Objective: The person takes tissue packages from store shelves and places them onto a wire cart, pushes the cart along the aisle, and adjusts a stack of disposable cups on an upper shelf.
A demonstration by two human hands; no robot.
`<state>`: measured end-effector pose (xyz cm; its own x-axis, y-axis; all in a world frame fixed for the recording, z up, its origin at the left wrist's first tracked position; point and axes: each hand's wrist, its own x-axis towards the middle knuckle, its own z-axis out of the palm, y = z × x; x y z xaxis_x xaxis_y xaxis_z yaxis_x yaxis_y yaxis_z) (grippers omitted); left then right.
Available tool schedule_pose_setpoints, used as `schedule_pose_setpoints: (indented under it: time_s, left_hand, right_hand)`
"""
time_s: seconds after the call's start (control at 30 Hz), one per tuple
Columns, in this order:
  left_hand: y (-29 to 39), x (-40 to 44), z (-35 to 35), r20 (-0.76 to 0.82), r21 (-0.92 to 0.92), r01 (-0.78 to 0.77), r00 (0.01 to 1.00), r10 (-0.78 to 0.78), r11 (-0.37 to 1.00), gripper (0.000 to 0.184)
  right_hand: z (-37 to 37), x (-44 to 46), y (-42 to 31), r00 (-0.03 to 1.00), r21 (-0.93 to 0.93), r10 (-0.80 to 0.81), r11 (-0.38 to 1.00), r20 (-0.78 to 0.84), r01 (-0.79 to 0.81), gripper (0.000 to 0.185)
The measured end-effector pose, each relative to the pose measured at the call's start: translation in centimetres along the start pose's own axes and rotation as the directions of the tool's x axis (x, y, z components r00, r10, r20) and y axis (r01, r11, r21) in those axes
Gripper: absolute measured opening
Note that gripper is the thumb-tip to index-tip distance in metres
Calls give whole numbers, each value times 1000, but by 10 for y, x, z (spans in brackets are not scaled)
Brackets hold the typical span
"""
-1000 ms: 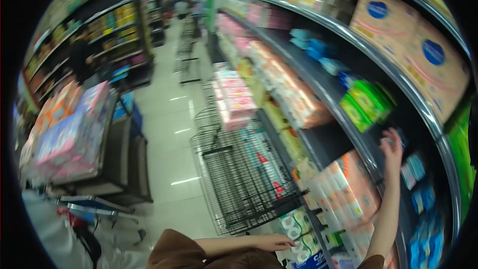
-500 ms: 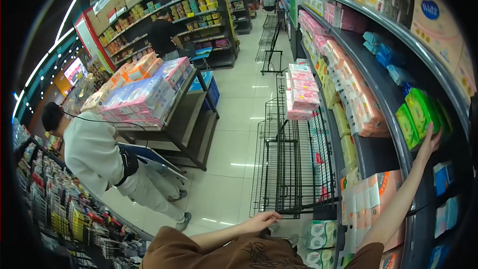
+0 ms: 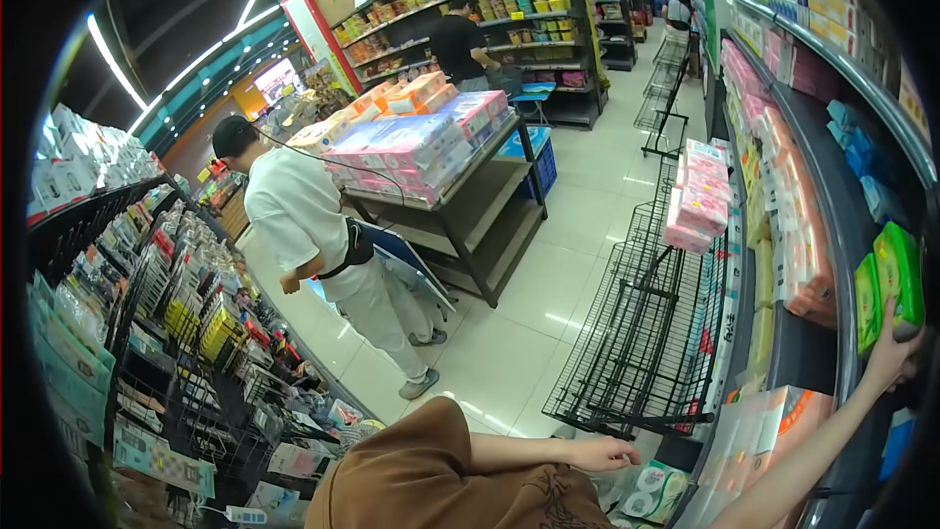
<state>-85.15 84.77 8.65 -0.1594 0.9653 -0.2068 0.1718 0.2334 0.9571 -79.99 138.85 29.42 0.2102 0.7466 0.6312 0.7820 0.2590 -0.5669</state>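
My right hand (image 3: 893, 353), at the end of the outstretched arm, grips the lower part of a bright green soft pack (image 3: 898, 277), which looks like tissues or wipes. The thumb lies on its front; the other fingers are partly hidden. A second green pack (image 3: 868, 304) stands just left of it on the shelf. In front of my body, my left hand (image 3: 604, 454) hangs relaxed with loosely bent fingers and nothing in it. A wrapped pack of paper rolls (image 3: 654, 492) lies below it, near the black wire rack (image 3: 636, 333).
Pink tissue packs (image 3: 701, 191) are stacked on the wire rack. Orange-and-white packs (image 3: 798, 225) fill the shelf at right. A person in a white shirt (image 3: 299, 206) stands left, beside a table of tissue packs (image 3: 411, 152). Hanging goods (image 3: 186, 304) line the left side.
The view has swung left, so things sit further right in the frame. My right hand has shifted from the green pack's side to its lower front. My left hand's fingers are more bent.
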Motion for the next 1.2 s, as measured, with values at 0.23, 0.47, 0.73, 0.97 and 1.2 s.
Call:
schedule_pose_setpoints:
  time_s: [0.23, 0.47, 0.73, 0.97, 1.2]
  left_hand:
    - [3, -10, -10, -149, -55, -20, 989, 11, 998, 29]
    - [-26, -11, -43, -115, -45, -39, 993, 34, 998, 29]
    - [-3, -6, -100, 115, -119, -3, 993, 17, 993, 30]
    - [-27, 7, -138, 134, -299, -87, 982, 132, 950, 26]
    - [-37, 2, -179, -30, -453, -92, 996, 88, 887, 25]
  right_hand:
    - [-4, -8, -2, 996, 10, -48, 999, 78, 47, 106]
    - [-24, -1, -5, 945, 46, -317, 948, 74, 315, 109]
    - [-126, -52, -106, 946, 67, -315, 945, -75, 320, 105]
    - [-178, -171, -146, 930, 591, -366, 759, 41, 273, 100]
    - [-81, -303, -184, 757, 549, -455, 821, 469, 153, 101]
